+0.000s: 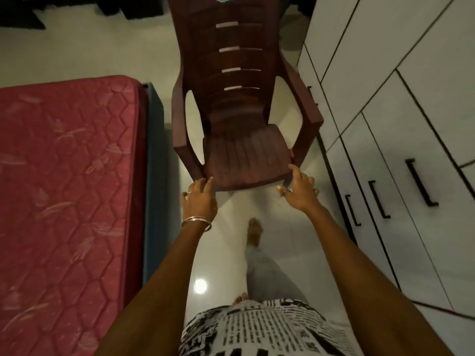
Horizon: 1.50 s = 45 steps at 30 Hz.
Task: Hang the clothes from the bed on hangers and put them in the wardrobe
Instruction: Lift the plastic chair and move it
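Note:
A dark red plastic armchair (241, 140) stands on the floor in front of me, between the bed and the wardrobe. My left hand (199, 199) reaches to the seat's front left corner, fingers straight and just touching the edge. My right hand (299, 188) reaches to the front right corner by the leg, fingers loosely spread, holding nothing. The bed's red quilted mattress (59, 176) on the left shows no clothes in the part I see. The white wardrobe (411, 124) on the right has its doors closed. No hangers are in view.
A blue bed frame edge (154, 181) runs beside the mattress. Black bar handles (421, 182) stick out from the wardrobe doors. The glossy floor (226, 253) forms a narrow aisle where my legs stand. Dark furniture (23, 16) sits at the far top left.

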### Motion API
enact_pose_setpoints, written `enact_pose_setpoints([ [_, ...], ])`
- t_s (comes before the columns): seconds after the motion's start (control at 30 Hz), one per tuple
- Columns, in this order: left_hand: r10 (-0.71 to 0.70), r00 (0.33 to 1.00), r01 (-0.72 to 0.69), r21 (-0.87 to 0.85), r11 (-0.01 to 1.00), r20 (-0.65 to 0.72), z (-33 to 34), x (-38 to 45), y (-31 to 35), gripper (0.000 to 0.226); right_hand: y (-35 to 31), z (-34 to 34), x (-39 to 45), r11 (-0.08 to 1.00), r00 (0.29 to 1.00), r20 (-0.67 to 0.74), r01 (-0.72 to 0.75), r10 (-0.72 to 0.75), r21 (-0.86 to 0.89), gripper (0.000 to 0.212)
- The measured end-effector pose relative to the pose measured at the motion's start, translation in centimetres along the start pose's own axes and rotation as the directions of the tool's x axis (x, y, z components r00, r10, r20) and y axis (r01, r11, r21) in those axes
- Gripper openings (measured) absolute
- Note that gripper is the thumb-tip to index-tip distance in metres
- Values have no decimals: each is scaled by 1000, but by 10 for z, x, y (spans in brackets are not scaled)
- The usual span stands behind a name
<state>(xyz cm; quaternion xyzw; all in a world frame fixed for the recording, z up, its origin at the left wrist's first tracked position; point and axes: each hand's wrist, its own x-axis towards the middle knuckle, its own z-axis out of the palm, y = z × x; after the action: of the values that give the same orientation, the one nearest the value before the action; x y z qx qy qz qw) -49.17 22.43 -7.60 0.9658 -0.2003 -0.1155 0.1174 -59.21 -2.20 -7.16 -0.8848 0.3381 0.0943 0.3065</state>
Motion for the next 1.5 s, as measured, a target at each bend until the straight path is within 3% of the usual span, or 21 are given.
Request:
enact_pose_setpoints([
  [0.2, -149, 987, 155, -114, 981, 62, 7, 91, -24, 50, -17, 8, 102, 997, 992, 102, -72, 71, 11, 72],
  [0.3, -349, 932, 361, -245, 900, 94, 2, 151, -23, 43, -23, -7, 166, 994, 986, 128, -98, 102, -43, 68],
  [0.4, -525, 851, 488, -413, 769, 27, -16, 213, -18, 33, -39, -34, 237, 996, 998, 27, -52, 55, -79, 58],
  [0.47, -570, 822, 506, -427, 750, -27, -26, 252, -19, 31, -54, -50, 283, 997, 996, -87, -28, 22, -77, 50],
  [0.6, -565, 822, 502, -377, 778, -70, -34, 312, -23, 29, -66, -71, 347, 988, 964, -266, -14, -27, -153, 46],
  [0.67, -550, 833, 499, -345, 795, -64, -33, 341, -25, 30, -67, -75, 377, 976, 957, -290, -40, -25, -214, 50],
  [0.87, -625, 780, 622, -120, 774, 9, -18, 387, -42, 59, -57, -55, 416, 924, 952, -260, -240, 164, -299, 84],
  [1.03, -633, 757, 650, -87, 755, 161, -3, 432, -67, 93, -56, -42, 449, 863, 926, -271, -352, 264, -362, 88],
  [1.27, -659, 735, 671, -30, 741, 163, 5, 462, -79, 97, -55, -46, 489, 823, 889, -196, -457, 413, -338, 116],
  [1.4, -652, 732, 660, 29, 750, 198, 8, 457, -90, 99, -52, -40, 473, 813, 894, -159, -448, 419, -372, 113],
  [1.5, -612, 766, 619, 33, 785, 199, 0, 454, -101, 104, -60, -32, 453, 822, 891, -173, -454, 420, -343, 111],
])
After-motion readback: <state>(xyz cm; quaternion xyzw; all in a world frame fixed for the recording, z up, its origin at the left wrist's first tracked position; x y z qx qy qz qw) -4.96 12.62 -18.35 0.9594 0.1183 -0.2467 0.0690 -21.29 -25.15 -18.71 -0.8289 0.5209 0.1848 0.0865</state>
